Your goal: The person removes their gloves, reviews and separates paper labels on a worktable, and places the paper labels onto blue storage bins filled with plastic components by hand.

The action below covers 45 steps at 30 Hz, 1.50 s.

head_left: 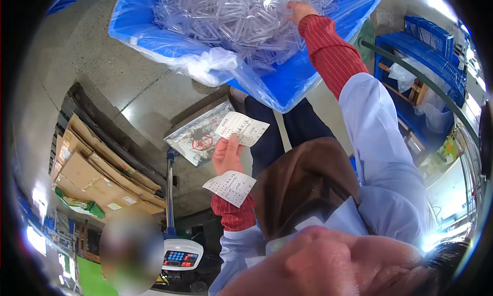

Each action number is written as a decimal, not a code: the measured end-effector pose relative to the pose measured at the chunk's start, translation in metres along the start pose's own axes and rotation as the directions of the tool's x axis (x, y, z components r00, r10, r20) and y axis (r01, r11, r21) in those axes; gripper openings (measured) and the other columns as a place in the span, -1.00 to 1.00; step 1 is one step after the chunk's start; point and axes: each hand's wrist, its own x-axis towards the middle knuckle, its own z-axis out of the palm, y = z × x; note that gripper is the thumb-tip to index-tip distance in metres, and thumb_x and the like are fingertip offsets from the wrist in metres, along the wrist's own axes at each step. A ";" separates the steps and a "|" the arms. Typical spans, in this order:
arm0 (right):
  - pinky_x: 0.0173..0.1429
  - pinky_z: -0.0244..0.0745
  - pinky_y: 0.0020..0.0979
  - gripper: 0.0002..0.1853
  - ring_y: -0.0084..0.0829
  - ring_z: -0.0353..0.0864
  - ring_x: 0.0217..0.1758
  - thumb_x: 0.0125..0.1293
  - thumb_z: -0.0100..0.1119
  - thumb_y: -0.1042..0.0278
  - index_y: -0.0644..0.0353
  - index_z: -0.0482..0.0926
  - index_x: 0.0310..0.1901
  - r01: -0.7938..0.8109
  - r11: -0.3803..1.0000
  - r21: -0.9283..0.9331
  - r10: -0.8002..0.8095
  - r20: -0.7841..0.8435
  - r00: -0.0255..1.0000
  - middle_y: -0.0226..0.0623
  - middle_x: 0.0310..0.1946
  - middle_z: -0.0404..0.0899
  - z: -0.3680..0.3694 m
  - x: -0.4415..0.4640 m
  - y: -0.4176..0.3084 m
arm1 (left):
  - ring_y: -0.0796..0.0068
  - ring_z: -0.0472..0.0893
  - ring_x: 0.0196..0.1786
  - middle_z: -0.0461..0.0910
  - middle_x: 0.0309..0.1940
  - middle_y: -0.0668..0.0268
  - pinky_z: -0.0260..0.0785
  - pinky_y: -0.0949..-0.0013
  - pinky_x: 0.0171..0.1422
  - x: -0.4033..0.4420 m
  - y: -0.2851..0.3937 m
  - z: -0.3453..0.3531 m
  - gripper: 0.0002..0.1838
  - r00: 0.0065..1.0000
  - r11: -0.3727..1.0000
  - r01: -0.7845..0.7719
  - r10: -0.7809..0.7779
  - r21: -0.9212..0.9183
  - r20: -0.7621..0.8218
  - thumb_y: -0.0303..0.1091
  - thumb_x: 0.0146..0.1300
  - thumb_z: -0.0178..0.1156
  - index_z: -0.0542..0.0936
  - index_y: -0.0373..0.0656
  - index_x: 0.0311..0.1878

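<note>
My left hand (228, 155) is closed on a printed paper slip (242, 128) with handwriting, its thumb pressed on the slip's lower edge. A second, similar slip (230, 188) lies over the cuff at my left wrist. My right hand (302, 11) reaches into a blue bin (285, 85) lined with clear plastic film. Its fingers are apart and rest at the edge of a heap of clear plastic tube-like pieces (226, 18). Whether the fingertips touch a single piece is too small to make out.
A scale with a keypad head (182, 255), a post (170, 193) and a platform (200, 134) stands left of my legs. Flattened cardboard boxes (97, 167) are stacked further left. Blue racks (421, 54) stand at right behind a green rail (416, 72). A blurred shape is at lower left.
</note>
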 end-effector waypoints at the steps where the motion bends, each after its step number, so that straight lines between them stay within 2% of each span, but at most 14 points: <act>1: 0.07 0.28 -0.27 -0.40 -0.07 0.32 0.03 -0.08 0.25 0.25 0.01 0.26 0.06 0.024 0.999 0.027 -0.021 -0.112 0.993 -0.07 -0.03 0.32 0.009 -0.010 -0.005 | 0.55 0.52 -0.24 0.53 -0.27 0.25 0.35 0.50 -0.11 -0.001 -0.004 0.002 -0.85 1.000 1.000 0.003 -0.003 0.001 -0.006 -0.44 0.16 0.04 0.49 -0.27 -0.22; 5: -0.08 0.37 -0.22 -0.35 -0.09 0.42 -0.10 -0.27 0.36 0.10 -0.03 0.33 -0.05 0.054 0.980 0.192 0.017 -0.353 0.935 -0.14 -0.20 0.43 0.051 0.000 -0.001 | 0.54 0.51 -0.22 0.52 -0.25 0.25 0.35 0.47 -0.08 -0.005 -0.021 0.005 -0.84 1.000 0.999 -0.005 0.004 0.039 0.019 -0.44 0.16 0.03 0.48 -0.27 -0.21; 8: 0.04 0.30 -0.30 -0.36 -0.12 0.34 0.03 -0.20 0.34 0.14 -0.01 0.33 0.00 0.135 0.955 0.265 -0.110 -0.106 0.988 -0.10 -0.12 0.38 0.061 0.005 0.004 | 0.52 0.51 -0.21 0.52 -0.24 0.23 0.35 0.44 -0.06 -0.005 -0.039 0.008 -0.84 0.999 0.997 -0.030 0.028 0.068 0.036 -0.45 0.16 0.03 0.47 -0.28 -0.20; 13: -0.11 0.38 -0.27 -0.47 -0.24 0.51 -0.23 -0.04 0.11 -0.13 0.09 0.44 -0.13 0.233 0.888 0.396 -0.104 -0.321 0.941 -0.17 -0.32 0.53 0.063 -0.030 0.015 | 0.48 0.51 -0.18 0.51 -0.23 0.21 0.36 0.40 -0.03 -0.013 -0.081 0.028 -0.83 0.999 0.997 -0.022 0.020 0.076 0.038 -0.45 0.16 0.02 0.46 -0.31 -0.19; 16: -0.15 0.38 -0.27 -0.48 -0.22 0.52 -0.28 -0.01 0.06 -0.17 0.09 0.45 -0.14 0.023 0.571 0.820 0.055 -0.067 0.996 -0.18 -0.36 0.54 0.041 -0.064 0.012 | 0.45 0.50 -0.14 0.48 -0.16 0.22 0.39 0.39 -0.06 -0.016 -0.111 0.036 -0.76 0.995 0.991 -0.009 -0.004 0.137 0.098 -0.44 0.18 -0.01 0.40 -0.27 -0.09; 18: -0.20 0.39 -0.29 -0.49 -0.24 0.52 -0.32 0.02 0.04 -0.16 0.10 0.45 -0.15 0.233 0.650 0.723 0.029 -0.330 0.943 -0.18 -0.41 0.54 0.032 -0.083 0.015 | 0.45 0.50 -0.14 0.48 -0.16 0.22 0.39 0.38 -0.06 -0.018 -0.124 0.053 -0.77 0.994 0.986 0.000 -0.017 0.164 0.107 -0.44 0.17 0.00 0.40 -0.26 -0.10; 20: -0.20 0.38 -0.37 -0.52 -0.28 0.53 -0.31 0.05 0.06 -0.07 0.17 0.47 -0.15 0.238 0.535 0.811 0.013 -0.290 0.957 -0.17 -0.41 0.54 0.020 -0.104 0.016 | 0.44 0.50 -0.14 0.48 -0.16 0.22 0.38 0.37 -0.05 -0.019 -0.139 0.065 -0.77 0.992 0.981 0.019 -0.042 0.191 0.118 -0.44 0.16 0.01 0.41 -0.25 -0.10; 25: -0.36 0.35 -0.44 -0.67 -0.52 0.47 -0.47 0.14 0.01 0.10 0.24 0.46 -0.27 0.367 0.007 0.930 -0.096 -0.365 0.926 -0.29 -0.58 0.48 0.043 -0.130 0.023 | 0.40 0.50 -0.13 0.48 -0.17 0.21 0.38 0.31 -0.04 -0.018 -0.175 0.081 -0.78 0.986 0.963 0.045 -0.085 0.265 0.143 -0.43 0.15 0.04 0.42 -0.23 -0.11; 31: -0.37 0.36 -0.35 -0.77 -0.23 0.48 -0.48 0.15 -0.05 0.24 0.25 0.44 -0.31 0.390 0.170 0.905 0.058 -0.404 0.913 -0.19 -0.51 0.50 0.045 -0.168 0.049 | 0.38 0.50 -0.13 0.48 -0.17 0.20 0.37 0.27 -0.02 -0.016 -0.203 0.090 -0.80 0.983 0.927 0.080 -0.134 0.365 0.126 -0.45 0.16 0.01 0.42 -0.23 -0.13; 34: -0.35 0.37 -0.34 -0.77 -0.11 0.46 -0.45 0.14 -0.04 0.24 0.23 0.46 -0.31 0.247 0.403 0.881 -0.122 -0.216 0.969 -0.18 -0.44 0.51 0.049 -0.172 0.059 | 0.37 0.49 -0.10 0.48 -0.16 0.20 0.36 0.26 0.00 -0.014 -0.210 0.087 -0.79 0.979 0.885 0.101 -0.170 0.454 0.114 -0.43 0.16 0.01 0.41 -0.23 -0.12; 37: -0.33 0.38 -0.32 -0.72 -0.17 0.47 -0.41 0.14 -0.02 0.19 0.20 0.44 -0.22 0.459 0.369 0.808 0.094 -0.524 0.847 -0.17 -0.38 0.50 0.055 -0.194 0.072 | 0.35 0.47 -0.07 0.45 -0.11 0.19 0.35 0.25 0.01 -0.014 -0.212 0.089 -0.75 0.979 0.842 0.103 -0.179 0.529 0.095 -0.42 0.17 0.00 0.36 -0.24 -0.07; 41: -0.22 0.38 -0.40 -0.55 -0.35 0.46 -0.31 0.12 0.02 0.06 0.18 0.32 -0.03 0.407 0.104 0.907 0.607 -0.382 0.697 -0.19 -0.19 0.43 0.085 -0.185 0.126 | 0.32 0.43 -0.02 0.38 -0.04 0.14 0.32 0.23 0.02 -0.008 -0.202 0.096 -0.66 0.985 0.756 0.085 -0.163 0.649 0.060 -0.36 0.19 -0.03 0.27 -0.28 0.01; 44: -0.21 0.37 -0.43 -0.58 -0.40 0.47 -0.30 0.07 0.09 -0.01 0.22 0.44 -0.22 0.302 -0.641 0.705 0.434 0.008 0.901 -0.29 -0.28 0.48 0.126 -0.147 0.135 | 0.29 0.43 -0.02 0.39 -0.05 0.13 0.31 0.22 0.03 -0.002 -0.197 0.101 -0.65 0.983 0.706 0.090 -0.178 0.703 0.053 -0.33 0.19 -0.02 0.27 -0.28 0.00; 45: -0.22 0.36 -0.51 -0.55 -0.49 0.45 -0.24 0.07 0.11 -0.04 0.20 0.45 -0.19 0.025 -0.787 0.616 0.110 0.102 0.989 -0.36 -0.26 0.48 0.130 -0.150 0.137 | 0.28 0.43 -0.03 0.38 -0.05 0.13 0.30 0.21 0.03 -0.001 -0.197 0.104 -0.65 0.983 0.682 0.081 -0.174 0.727 0.054 -0.31 0.19 -0.02 0.27 -0.28 -0.01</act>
